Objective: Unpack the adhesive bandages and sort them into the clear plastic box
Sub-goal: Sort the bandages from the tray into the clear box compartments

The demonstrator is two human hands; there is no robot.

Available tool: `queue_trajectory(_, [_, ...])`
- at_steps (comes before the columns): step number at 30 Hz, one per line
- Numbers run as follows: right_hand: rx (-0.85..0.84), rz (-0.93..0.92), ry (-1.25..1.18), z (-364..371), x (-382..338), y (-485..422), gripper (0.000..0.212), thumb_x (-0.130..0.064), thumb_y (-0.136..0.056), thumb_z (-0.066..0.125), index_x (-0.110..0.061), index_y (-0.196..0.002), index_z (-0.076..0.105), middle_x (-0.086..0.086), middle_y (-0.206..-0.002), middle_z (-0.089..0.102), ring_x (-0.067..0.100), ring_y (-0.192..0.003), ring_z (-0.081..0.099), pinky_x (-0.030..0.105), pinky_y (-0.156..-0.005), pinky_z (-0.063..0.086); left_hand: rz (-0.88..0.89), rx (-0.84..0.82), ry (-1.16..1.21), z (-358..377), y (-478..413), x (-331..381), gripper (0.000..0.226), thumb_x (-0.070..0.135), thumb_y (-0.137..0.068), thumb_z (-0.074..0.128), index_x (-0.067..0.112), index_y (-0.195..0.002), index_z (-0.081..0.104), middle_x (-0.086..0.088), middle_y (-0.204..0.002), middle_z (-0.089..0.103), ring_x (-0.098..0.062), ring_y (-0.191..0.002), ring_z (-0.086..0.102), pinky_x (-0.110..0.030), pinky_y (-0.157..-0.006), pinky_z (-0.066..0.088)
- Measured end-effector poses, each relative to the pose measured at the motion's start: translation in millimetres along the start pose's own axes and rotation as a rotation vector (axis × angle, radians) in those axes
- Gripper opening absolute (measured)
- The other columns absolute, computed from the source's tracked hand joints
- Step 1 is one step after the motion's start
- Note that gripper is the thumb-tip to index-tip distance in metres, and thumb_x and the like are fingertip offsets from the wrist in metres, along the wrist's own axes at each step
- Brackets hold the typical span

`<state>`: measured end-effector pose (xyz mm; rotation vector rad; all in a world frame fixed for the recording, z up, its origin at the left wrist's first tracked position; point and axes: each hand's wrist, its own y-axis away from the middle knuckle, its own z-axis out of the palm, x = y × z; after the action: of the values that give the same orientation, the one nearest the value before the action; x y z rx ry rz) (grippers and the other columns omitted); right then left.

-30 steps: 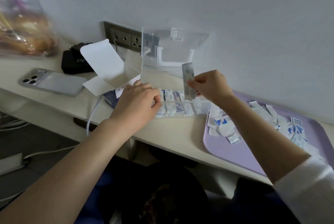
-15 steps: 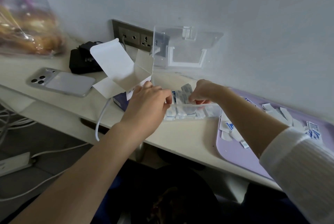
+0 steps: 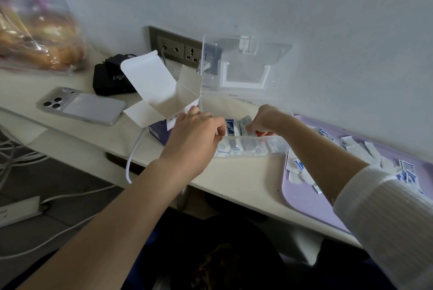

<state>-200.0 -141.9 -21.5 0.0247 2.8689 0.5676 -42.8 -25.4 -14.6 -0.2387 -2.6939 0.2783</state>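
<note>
Well left of L fingers (image 3: 217,128): flat silver phone (image 3: 82,108) on pale desk (image 3: 246,172); just beside them, open white cardboard carton (image 3: 161,93). Gripping left end of clear plastic box (image 3: 277,146) w/ L hand (image 3: 194,135), fingers curled. Pinching one white-blue wrapped adhesive bandage (image 3: 246,123) inside box w/ R hand (image 3: 267,121). Right of R fingers (image 3: 252,127): lilac plastic tray (image 3: 304,198) w/ loose white-blue packets (image 3: 358,149).

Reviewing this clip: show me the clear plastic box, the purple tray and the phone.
clear plastic box (image 3: 276,145): head view, on its front wall.
purple tray (image 3: 302,196): head view, on its bare near corner.
phone (image 3: 89,107): head view, on the middle of its back.
</note>
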Motion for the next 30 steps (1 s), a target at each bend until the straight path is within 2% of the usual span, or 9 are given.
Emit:
queue_trajectory(4, [-0.041,0.006,-0.076,0.6,-1.5,-1.1,0.022,-0.022,-0.084,0.065,-0.007,-0.076,0.051,0.005,-0.071,0.055,0.015,-0.06,0.053,0.019,-0.051,0.042,-0.001,-0.003,0.005,-0.5,-0.1,0.4,0.012,0.02,-0.094,0.051,0.026,-0.095,0.062,0.008,-0.092,0.062,-0.016,-0.101,0.04,-0.03,-0.087,0.031])
queue_trajectory(6, [-0.054,0.002,-0.15,0.5,-0.8,-3.0,0.024,-0.022,-0.084,0.066,-0.003,-0.093,0.058,0.009,-0.084,0.064,0.019,-0.073,0.061,0.026,-0.07,0.053,-0.002,-0.004,0.007,-0.2,0.0,-0.1,0.012,0.02,-0.094,0.051,0.026,-0.095,0.062,0.008,-0.092,0.062,-0.016,-0.101,0.04,-0.03,-0.086,0.031])
queue_trajectory(8, [-0.063,0.004,-0.238,-1.3,1.7,-4.3,0.03,-0.022,-0.084,0.066,0.0,-0.103,0.058,0.009,-0.086,0.067,0.02,-0.08,0.066,0.03,-0.082,0.055,-0.002,-0.002,0.011,0.0,-0.1,-0.6,0.011,0.02,-0.093,0.052,0.025,-0.094,0.062,0.008,-0.091,0.062,-0.017,-0.1,0.04,-0.03,-0.086,0.031])
queue_trajectory(12, [-0.101,-0.002,-0.362,-7.0,4.3,-1.0,0.031,-0.018,-0.086,0.066,0.003,-0.107,0.059,0.011,-0.088,0.067,0.019,-0.076,0.065,0.028,-0.073,0.055,-0.002,-0.003,0.019,0.0,-0.2,-0.4,0.011,0.019,-0.093,0.053,0.025,-0.092,0.062,0.007,-0.089,0.062,-0.017,-0.098,0.04,-0.031,-0.087,0.032])
queue_trajectory(17, [-0.066,0.016,-0.34,-6.6,10.1,-3.2,0.035,-0.019,-0.084,0.068,0.004,-0.109,0.057,0.017,-0.102,0.068,0.025,-0.087,0.068,0.033,-0.081,0.056,-0.001,0.0,0.027,0.0,0.1,0.0,0.011,0.017,-0.092,0.053,0.024,-0.091,0.061,0.007,-0.087,0.06,-0.017,-0.098,0.04,-0.033,-0.089,0.034])
queue_trajectory(20, [-0.033,0.042,-0.255,-4.3,14.9,-6.8,0.036,-0.022,-0.083,0.069,0.003,-0.108,0.06,0.016,-0.103,0.068,0.026,-0.094,0.067,0.038,-0.088,0.054,-0.001,0.004,0.028,0.1,0.2,0.1,0.01,0.018,-0.092,0.053,0.025,-0.09,0.061,0.007,-0.086,0.061,-0.017,-0.097,0.04,-0.032,-0.087,0.033])
queue_trajectory(22, [-0.01,0.057,-0.2,-1.9,17.8,-8.0,0.036,-0.024,-0.081,0.07,0.002,-0.105,0.063,0.014,-0.101,0.069,0.024,-0.091,0.066,0.036,-0.09,0.052,0.0,0.006,0.032,0.3,0.2,0.2,0.01,0.019,-0.092,0.054,0.025,-0.089,0.061,0.007,-0.086,0.061,-0.016,-0.096,0.039,-0.031,-0.086,0.032])
queue_trajectory(27, [-0.022,0.051,-0.186,1.6,16.5,-7.3,0.033,-0.022,-0.081,0.068,0.002,-0.103,0.066,0.008,-0.082,0.063,0.02,-0.072,0.055,0.028,-0.072,0.048,-0.003,0.001,0.031,0.1,-0.5,0.7,0.011,0.018,-0.093,0.052,0.025,-0.09,0.061,0.007,-0.086,0.061,-0.016,-0.098,0.039,-0.03,-0.084,0.031])
queue_trajectory(30, [-0.036,0.033,-0.222,1.8,13.6,-8.4,0.035,-0.024,-0.082,0.07,0.001,-0.105,0.065,0.011,-0.095,0.07,0.021,-0.082,0.065,0.031,-0.086,0.053,-0.001,0.002,0.029,0.0,-0.3,0.6,0.01,0.019,-0.093,0.053,0.025,-0.09,0.061,0.007,-0.087,0.062,-0.017,-0.098,0.04,-0.031,-0.086,0.032])
